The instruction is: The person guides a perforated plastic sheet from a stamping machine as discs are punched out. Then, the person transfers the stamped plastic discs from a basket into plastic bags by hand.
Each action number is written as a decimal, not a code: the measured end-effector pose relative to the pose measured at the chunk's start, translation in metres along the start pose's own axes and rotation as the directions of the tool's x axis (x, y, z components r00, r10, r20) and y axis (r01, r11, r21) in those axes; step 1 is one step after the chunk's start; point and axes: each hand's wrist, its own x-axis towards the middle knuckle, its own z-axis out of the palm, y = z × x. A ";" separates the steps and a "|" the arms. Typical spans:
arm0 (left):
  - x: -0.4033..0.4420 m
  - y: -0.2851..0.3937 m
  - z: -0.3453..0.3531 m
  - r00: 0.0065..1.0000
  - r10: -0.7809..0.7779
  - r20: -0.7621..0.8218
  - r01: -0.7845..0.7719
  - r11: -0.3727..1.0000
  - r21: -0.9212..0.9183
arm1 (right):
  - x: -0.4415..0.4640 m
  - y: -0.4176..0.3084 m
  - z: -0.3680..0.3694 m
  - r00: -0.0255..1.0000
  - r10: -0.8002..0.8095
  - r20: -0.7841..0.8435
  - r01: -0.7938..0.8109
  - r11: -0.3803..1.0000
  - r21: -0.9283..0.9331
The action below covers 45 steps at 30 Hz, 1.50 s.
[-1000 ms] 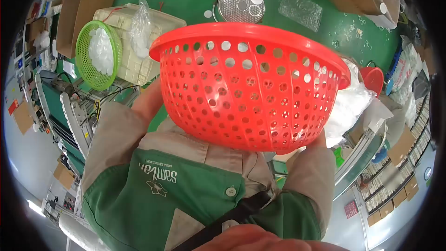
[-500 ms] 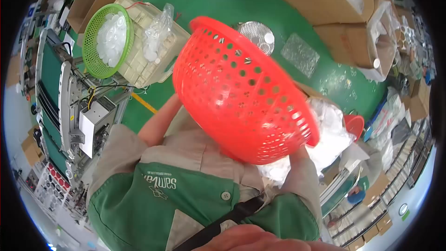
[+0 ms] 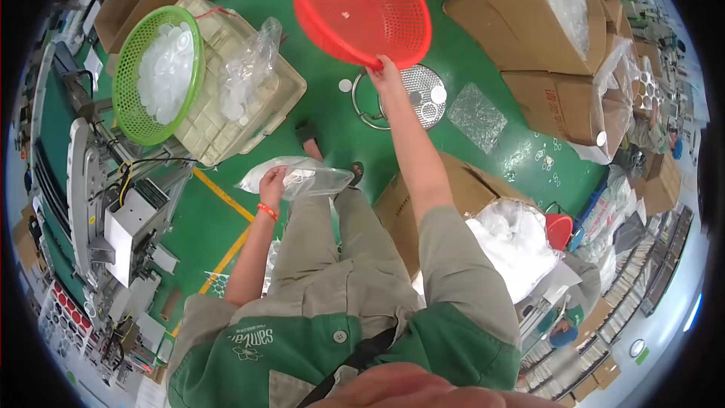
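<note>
My right arm reaches forward, and my right hand [image 3: 387,74] grips the near rim of a red perforated plastic basket [image 3: 362,11]. The basket is tilted so its inside faces me; a few small pale bits cling to its inner surface. Closer to my legs, my left hand [image 3: 272,183], with an orange band at the wrist, pinches the edge of a clear plastic bag [image 3: 321,180]. Whitish contents show through the bag, but I cannot make out what they are. Below the basket stands a round metal stool [image 3: 414,98] with a perforated seat and white discs on it.
To the left, a green basket [image 3: 192,68] of translucent white discs rests on a cream plastic bin [image 3: 279,94], beside another clear bag [image 3: 253,68]. Machinery [image 3: 140,208] lines the left. Cardboard boxes [image 3: 547,102] stand at the right; an open box [image 3: 400,215] with white bagged material is by my right leg.
The red basket has moved away from my body, forward and up in view, and its inside now shows. My left hand, hidden before, now shows holding a clear bag.
</note>
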 end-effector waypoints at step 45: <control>0.179 -0.010 0.033 0.998 0.037 0.041 -0.032 0.992 -0.121 | 0.048 0.153 -0.023 0.389 0.070 0.919 0.812 0.445 -0.378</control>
